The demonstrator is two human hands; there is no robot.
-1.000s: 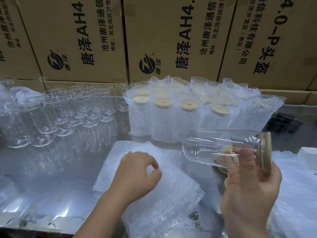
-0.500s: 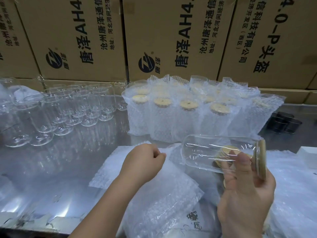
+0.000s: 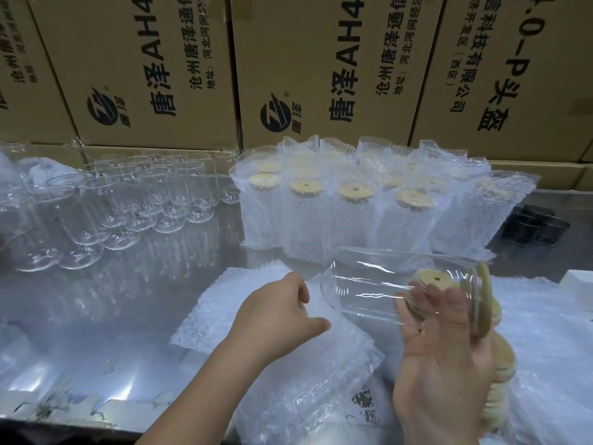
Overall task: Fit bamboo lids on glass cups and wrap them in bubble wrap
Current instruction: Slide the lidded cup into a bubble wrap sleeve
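In the right hand (image 3: 446, 364) grip, the glass cup (image 3: 369, 285) lies sideways.

Lidded glass cup (image 3: 385, 290) sideways in right hand (image 3: 442, 364)

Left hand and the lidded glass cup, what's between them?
Head view: nothing but a narrow gap between left hand and glass cup, with the bubble wrap stack lying beneath. The right hand grips the cup.
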